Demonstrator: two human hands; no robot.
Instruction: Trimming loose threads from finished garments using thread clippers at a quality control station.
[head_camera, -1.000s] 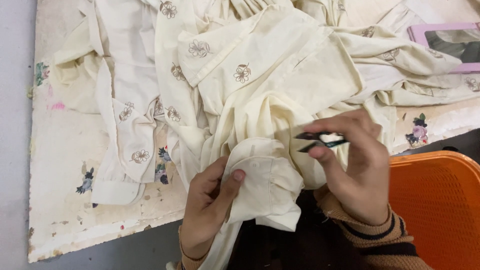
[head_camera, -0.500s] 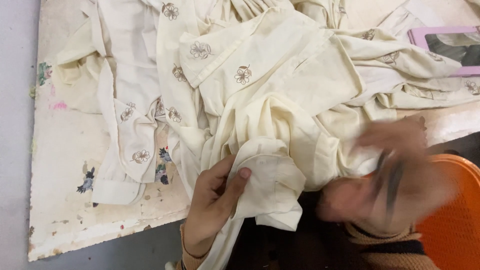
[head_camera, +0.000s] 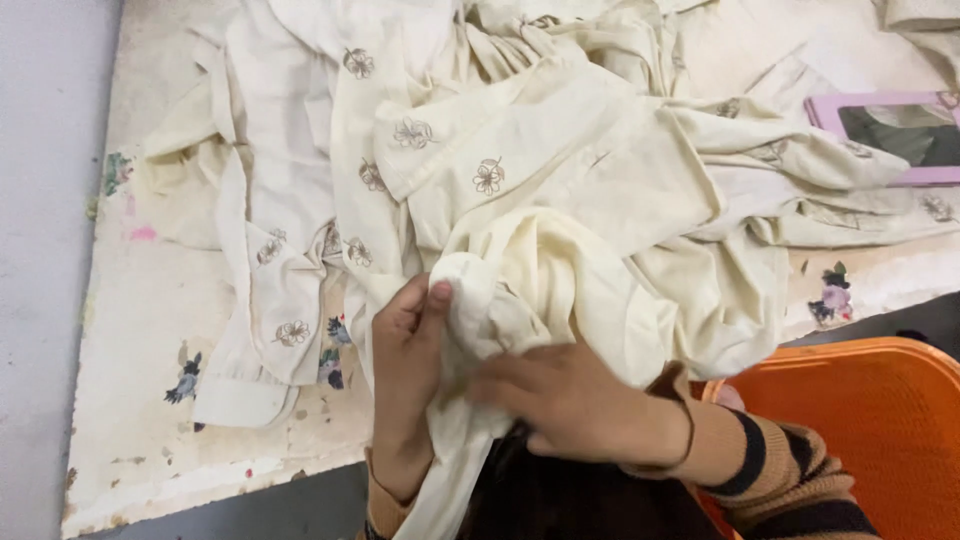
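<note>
- Cream garment (head_camera: 560, 200) lies heaped on the counter (head_camera: 150, 400); its bunched fold sits at the counter's near edge, between both hands.
- Left hand (head_camera: 405, 350): grip clamped on that fold, thumb up.
- Right hand (head_camera: 575, 400) lies flat on the cloth just right of it; grip: cannot tell.
- Fold runs up and away from the edge.
- Garment's lower end is hidden under the hands. Orange bin (head_camera: 860, 420) and pink frame (head_camera: 890, 135) are cut off at the right.

Worn table under stained cream cloth with small printed flowers (head_camera: 150, 400); on it lie crumpled cream embroidered garments (head_camera: 520, 180) and, at far right, a pink-framed rectangular mirror (head_camera: 925, 175)
</note>
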